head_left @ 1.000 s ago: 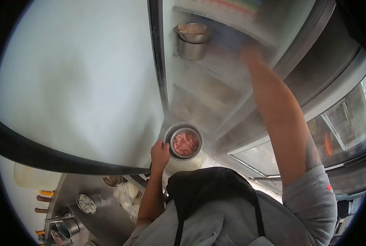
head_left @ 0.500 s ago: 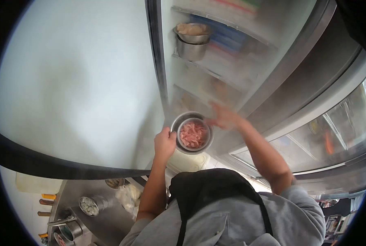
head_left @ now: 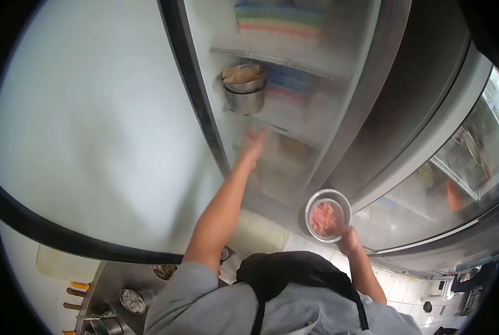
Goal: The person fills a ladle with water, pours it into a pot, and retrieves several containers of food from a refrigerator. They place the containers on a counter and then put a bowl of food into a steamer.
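Note:
My right hand (head_left: 350, 240) grips the rim of a small steel bowl of pink raw meat (head_left: 327, 215) and holds it low in front of the open fridge. My left hand (head_left: 253, 144) is raised with fingers apart, motion-blurred, next to the misty fridge shelves (head_left: 271, 128) and near the door edge. It holds nothing. On a shelf above it stand two stacked steel bowls (head_left: 244, 89), the upper one filled with something pale brown.
The white fridge door (head_left: 93, 123) stands open at the left. Coloured flat packs (head_left: 280, 19) lie on the top shelf. A glass-fronted cooler (head_left: 456, 184) is on the right. Steel containers (head_left: 131, 300) sit on a counter at the lower left. Tiled floor (head_left: 406, 290) shows below.
The meat bowl passed from my left hand to my right hand and moved down to the right. My left hand let go and rose toward the fridge shelves; my right came down from them.

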{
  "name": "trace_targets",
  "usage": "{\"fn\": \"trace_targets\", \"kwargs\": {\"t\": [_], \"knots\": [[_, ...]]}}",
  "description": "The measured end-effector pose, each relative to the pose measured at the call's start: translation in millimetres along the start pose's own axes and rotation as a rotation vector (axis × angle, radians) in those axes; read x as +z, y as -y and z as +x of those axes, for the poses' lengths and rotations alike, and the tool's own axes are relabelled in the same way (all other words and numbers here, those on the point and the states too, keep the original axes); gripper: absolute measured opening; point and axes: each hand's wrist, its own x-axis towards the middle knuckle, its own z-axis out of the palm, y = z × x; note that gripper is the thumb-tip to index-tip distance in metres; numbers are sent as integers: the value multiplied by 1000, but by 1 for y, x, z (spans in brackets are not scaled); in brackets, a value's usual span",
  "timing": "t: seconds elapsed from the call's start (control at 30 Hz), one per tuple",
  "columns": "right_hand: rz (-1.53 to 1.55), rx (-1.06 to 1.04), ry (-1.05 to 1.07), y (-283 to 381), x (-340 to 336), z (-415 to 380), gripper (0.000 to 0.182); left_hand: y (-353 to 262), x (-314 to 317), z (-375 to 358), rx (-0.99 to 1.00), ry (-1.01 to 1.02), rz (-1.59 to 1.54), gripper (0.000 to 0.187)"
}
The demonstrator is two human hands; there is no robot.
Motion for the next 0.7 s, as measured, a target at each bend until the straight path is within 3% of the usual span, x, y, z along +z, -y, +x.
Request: {"fn": "trace_targets", "kwargs": {"t": [0.07,0.13,0.17,0.33,0.43,0.53,0.63,0.7], "knots": [[161,37,-115,-1,-63,-16,48,-56,30,14,-67,-173,-268,91],[245,66,-112,-14,-93,-37,51,-61,31,60,-38,-315,-343,93],[239,55,-124,-3,-79,-56,64,-62,30,80,-47,-365,-337,92],[240,6,-252,-20,-102,-97,60,-79,39,109,-55,-481,-459,89],[357,14,-345,-21,-101,-110,62,-91,48,96,-102,-623,-309,84],[116,-29,-355,-30,-106,-117,62,-111,49,84,-150,-695,-274,79],[252,-6,-343,-33,-115,-116,61,-103,44,107,-190,-685,-351,74],[386,-11,-309,-30,-112,-117,61,-73,17,165,-202,-499,-413,73]]}}
